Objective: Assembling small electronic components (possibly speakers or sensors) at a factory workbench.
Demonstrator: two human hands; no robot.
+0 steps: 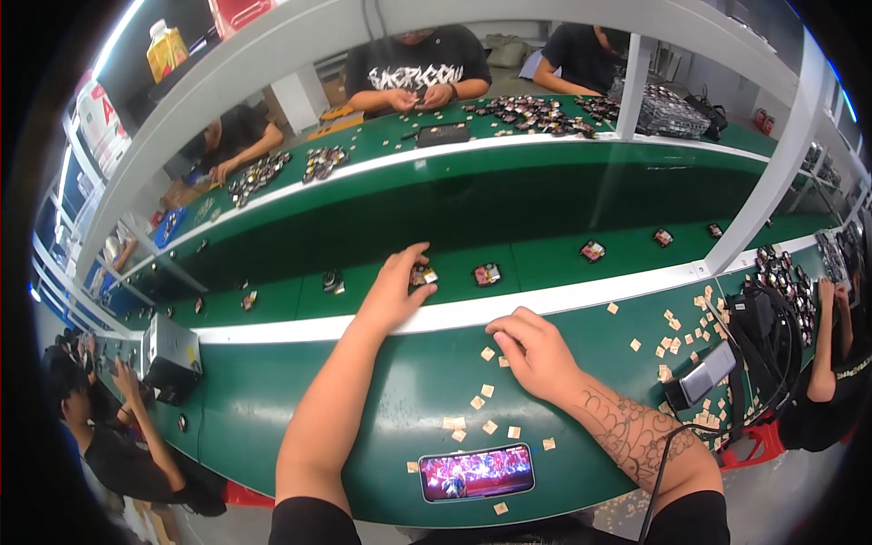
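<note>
My left hand [394,289] reaches over the white rail onto the green conveyor belt. Its thumb and fingers are apart around a small black part [423,274] with a pale label; I cannot make out a firm grip on it. Just to its right lies a similar black part [487,274] with a red and white face. My right hand [538,352] rests over the green worktable [381,427], fingers loosely bent and thumb apart, with nothing visible in it. Small beige square pieces [488,391] lie below and beside that hand.
A phone [477,473] with a lit screen lies near the table's front edge. The white rail [454,314] separates table and belt. A grey box-shaped device [171,359] stands left. Cables, a grey device [707,374] and heaped black parts [783,283] sit right. Co-workers sit around.
</note>
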